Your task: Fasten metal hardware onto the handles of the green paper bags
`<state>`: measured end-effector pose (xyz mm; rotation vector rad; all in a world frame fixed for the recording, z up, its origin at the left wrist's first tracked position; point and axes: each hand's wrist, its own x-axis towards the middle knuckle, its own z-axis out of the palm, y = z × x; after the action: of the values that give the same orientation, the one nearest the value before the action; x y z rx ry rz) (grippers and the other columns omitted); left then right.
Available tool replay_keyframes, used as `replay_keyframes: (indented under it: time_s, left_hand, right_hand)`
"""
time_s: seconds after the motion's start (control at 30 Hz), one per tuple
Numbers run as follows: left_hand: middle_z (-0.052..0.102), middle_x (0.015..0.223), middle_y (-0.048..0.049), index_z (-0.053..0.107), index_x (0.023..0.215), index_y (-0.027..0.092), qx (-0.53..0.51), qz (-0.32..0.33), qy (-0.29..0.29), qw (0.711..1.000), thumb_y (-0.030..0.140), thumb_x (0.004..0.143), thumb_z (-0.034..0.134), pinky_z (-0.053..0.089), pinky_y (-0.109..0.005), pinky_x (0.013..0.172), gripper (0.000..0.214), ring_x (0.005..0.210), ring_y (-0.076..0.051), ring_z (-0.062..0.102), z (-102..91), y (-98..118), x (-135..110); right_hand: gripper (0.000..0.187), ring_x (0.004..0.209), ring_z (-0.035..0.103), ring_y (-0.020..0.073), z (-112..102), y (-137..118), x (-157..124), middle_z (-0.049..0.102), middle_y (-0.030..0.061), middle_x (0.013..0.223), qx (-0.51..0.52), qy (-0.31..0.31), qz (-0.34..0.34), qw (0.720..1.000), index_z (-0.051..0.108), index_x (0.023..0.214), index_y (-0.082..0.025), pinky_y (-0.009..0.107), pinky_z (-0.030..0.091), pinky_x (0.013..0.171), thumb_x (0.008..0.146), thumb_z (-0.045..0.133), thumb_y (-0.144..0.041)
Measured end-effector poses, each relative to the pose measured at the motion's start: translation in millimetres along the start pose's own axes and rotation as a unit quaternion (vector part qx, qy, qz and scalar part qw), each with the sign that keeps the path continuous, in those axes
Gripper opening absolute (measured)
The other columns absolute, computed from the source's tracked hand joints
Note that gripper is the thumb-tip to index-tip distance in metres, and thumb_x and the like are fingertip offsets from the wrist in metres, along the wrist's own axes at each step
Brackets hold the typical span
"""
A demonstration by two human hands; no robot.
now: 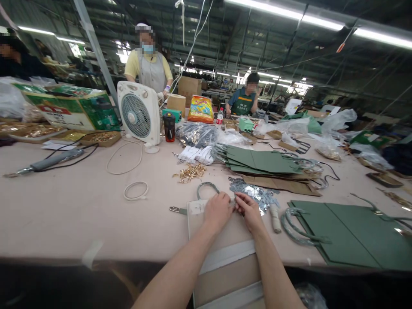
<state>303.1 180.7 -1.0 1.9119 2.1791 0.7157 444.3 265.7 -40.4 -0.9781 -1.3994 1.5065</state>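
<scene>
A beige bag panel [225, 253] with white bands lies on the table in front of me, hanging over the near edge. Both hands rest at its far edge. My left hand [217, 211] is curled with its fingers pressed on the panel's top, beside a grey-green handle loop [207, 187]. My right hand [248, 211] pinches something small at the same spot; what it pinches is hidden. A metal clasp [175, 210] sticks out to the left of the panel. Small silvery plastic packets [254, 193] lie just beyond my right hand.
Stacked green bag panels [267, 162] lie ahead, with another green stack [350, 234] at the right. Gold hardware [189, 172], a white fan [139, 112], a cord ring [136, 190] and a hand tool [48, 162] sit on the table [71, 214]. Other people work at the far side.
</scene>
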Motion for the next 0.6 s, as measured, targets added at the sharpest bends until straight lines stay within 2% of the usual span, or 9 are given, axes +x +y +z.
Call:
replay_keyframes:
  time_s: [0.1, 0.27, 0.6]
  left_hand:
    - [0.064, 0.115, -0.0061, 0.064, 0.106, 0.022, -0.018, 0.003, -0.004, 1.000, 0.045, 0.094, 0.067, 0.050, -0.033, 0.084, 0.026, 0.106, -0.023, 0.063, -1.0, -1.8, 0.0]
    - [0.064, 0.113, -0.0063, 0.064, 0.107, 0.022, -0.025, -0.010, -0.019, 0.999, 0.040, 0.089, 0.075, 0.050, -0.033, 0.086, 0.028, 0.107, -0.024, 0.063, -1.7, -2.8, 0.6]
    - [0.065, 0.111, -0.0067, 0.065, 0.104, 0.021, -0.026, -0.011, -0.009, 1.000, 0.044, 0.088, 0.075, 0.050, -0.033, 0.085, 0.031, 0.105, -0.024, 0.063, -0.6, -4.4, 2.2]
  right_hand:
    - [0.048, 0.053, 0.046, 0.0114, -1.2, -2.3, -4.0, 0.062, -0.0021, 0.064, 0.001, -0.004, -0.001, 1.000, 0.073, 0.108, -0.020, 0.026, 0.035, 0.052, 0.077, 0.080, -0.055]
    - [0.046, 0.050, 0.042, 0.0106, -0.8, -5.1, -6.1, 0.057, -0.0040, 0.057, -0.055, -0.042, 0.010, 0.998, 0.077, 0.104, -0.018, 0.026, 0.030, 0.050, 0.076, 0.081, -0.053]
    - [0.041, 0.052, 0.041, 0.0107, -0.8, -5.4, -0.4, 0.053, -0.0040, 0.055, -0.083, -0.060, 0.039, 0.994, 0.080, 0.099, -0.018, 0.024, 0.028, 0.049, 0.073, 0.082, -0.049]
